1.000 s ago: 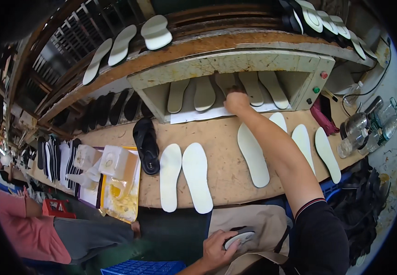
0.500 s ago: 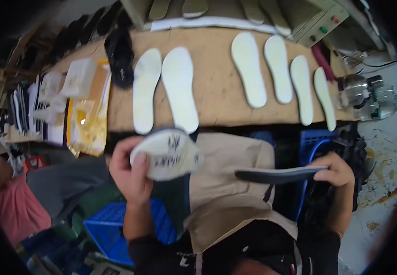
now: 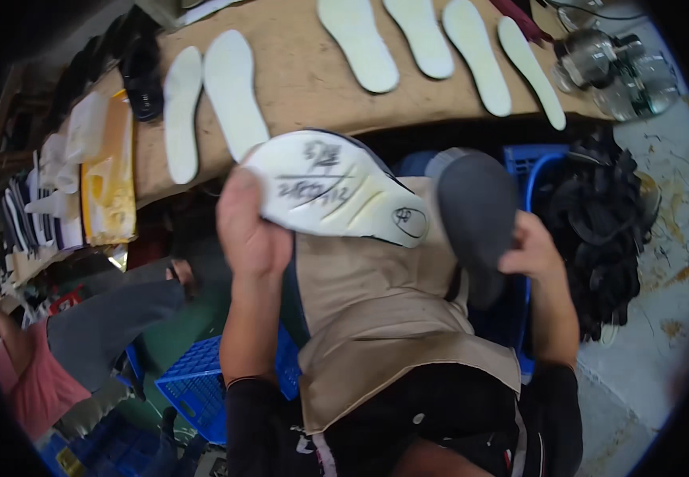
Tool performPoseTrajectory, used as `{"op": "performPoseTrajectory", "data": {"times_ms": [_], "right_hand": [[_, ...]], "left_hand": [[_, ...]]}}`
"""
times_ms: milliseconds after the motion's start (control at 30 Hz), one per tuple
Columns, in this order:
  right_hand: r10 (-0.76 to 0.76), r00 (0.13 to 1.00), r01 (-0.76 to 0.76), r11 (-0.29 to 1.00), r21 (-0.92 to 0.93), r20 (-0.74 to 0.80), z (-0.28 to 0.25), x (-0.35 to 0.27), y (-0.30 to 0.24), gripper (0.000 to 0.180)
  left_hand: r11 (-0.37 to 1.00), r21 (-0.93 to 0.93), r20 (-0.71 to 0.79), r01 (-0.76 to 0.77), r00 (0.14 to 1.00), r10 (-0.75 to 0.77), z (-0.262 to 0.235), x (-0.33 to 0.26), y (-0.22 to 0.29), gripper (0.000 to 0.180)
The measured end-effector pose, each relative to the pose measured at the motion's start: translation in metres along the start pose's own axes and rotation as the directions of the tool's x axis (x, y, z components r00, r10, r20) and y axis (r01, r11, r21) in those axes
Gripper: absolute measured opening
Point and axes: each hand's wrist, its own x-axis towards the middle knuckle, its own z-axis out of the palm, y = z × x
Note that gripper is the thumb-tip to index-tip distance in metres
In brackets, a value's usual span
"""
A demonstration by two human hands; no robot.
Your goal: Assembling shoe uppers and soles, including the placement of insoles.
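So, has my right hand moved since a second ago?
Yes. Your right hand has come toward you, from the far side of the tabletop to short of its near edge, holding a dark insole.

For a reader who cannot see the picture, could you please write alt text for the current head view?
A person's left hand holds a pale foot-shaped piece marked with black handwriting, and the right hand a dark sole-shaped piece, over a tan apron. Beyond, six pale insoles lie on a brown workbench.

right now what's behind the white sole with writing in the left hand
A dark edge peeks past the upper right of the white sole; the beige apron shows beyond. The left hand's hidden fingers and the sole's back are covered.
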Motion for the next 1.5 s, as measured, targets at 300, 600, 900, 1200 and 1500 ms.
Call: {"op": "performPoseTrajectory", "data": {"times_ms": [300, 600, 900, 1200, 1500], "right_hand": [[0.053, 0.991, -0.052, 0.999, -0.015, 0.125, 0.044, 0.074, 0.04, 0.046], [-0.169, 0.984, 0.146, 0.943, -0.297, -0.052, 0.029, 0.055, 0.059, 0.044], [-0.159, 0.985, 0.121, 0.906, -0.406, -0.061, 0.061, 0.083, 0.055, 0.026], [-0.206, 0.978, 0.178, 0.902, -0.394, -0.03, 0.062, 0.094, 0.061, 0.023], [-0.15, 0.988, 0.122, 0.9, -0.419, -0.034, 0.067, 0.099, 0.055, 0.021]], "left_hand": [[0.928, -0.148, -0.034, 0.342, 0.936, -0.35, -0.032, -0.022, -0.05, 0.035], [0.977, 0.039, -0.051, 0.212, 0.976, -0.21, 0.001, -0.044, -0.085, 0.031], [0.965, 0.048, -0.06, 0.259, 0.965, -0.256, -0.008, -0.043, -0.053, 0.034], [0.956, 0.115, -0.025, 0.27, 0.963, -0.269, -0.001, -0.045, -0.05, 0.036], [0.946, 0.191, -0.02, 0.263, 0.964, -0.265, -0.006, -0.04, -0.05, 0.036]]}}
